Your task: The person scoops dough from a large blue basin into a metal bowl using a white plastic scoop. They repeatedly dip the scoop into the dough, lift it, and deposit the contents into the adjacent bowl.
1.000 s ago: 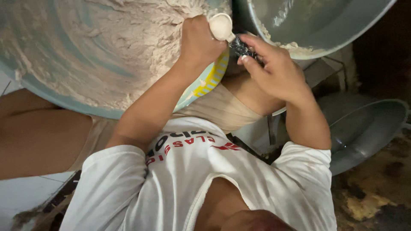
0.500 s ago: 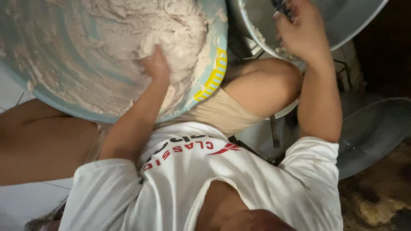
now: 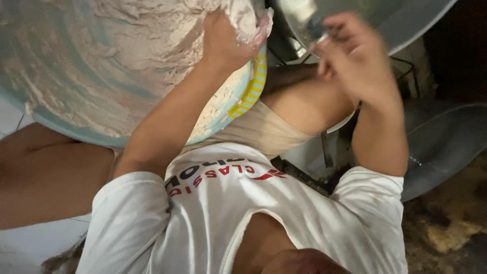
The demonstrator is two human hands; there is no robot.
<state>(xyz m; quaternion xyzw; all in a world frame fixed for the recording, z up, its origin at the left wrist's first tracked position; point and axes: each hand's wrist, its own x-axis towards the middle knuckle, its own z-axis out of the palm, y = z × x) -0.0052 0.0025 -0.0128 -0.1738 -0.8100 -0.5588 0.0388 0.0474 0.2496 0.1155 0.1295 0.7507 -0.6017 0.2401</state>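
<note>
A big light-blue plastic basin [image 3: 253,89] with a yellow-marked rim holds a mass of pale sticky dough [image 3: 127,45]. My left hand [image 3: 223,43] is at the basin's right rim, fingers closed on a lump of that dough. My right hand [image 3: 355,56] is blurred at the lower edge of a metal bowl [image 3: 406,20] to the upper right. It grips a small dark-handled tool [image 3: 317,25]; I cannot tell what kind. My thigh in beige shorts [image 3: 264,129] lies under both hands.
A second, wide metal basin [image 3: 446,147] sits low at the right on a dirty, stained floor [image 3: 451,233]. My other bare leg [image 3: 45,172] is under the blue basin at the left, above pale tiles [image 3: 30,248].
My left hand moved from the middle of the dough to the basin's right rim and closed on a lump. My right hand came down from the metal bowl's inside towards its edge.
</note>
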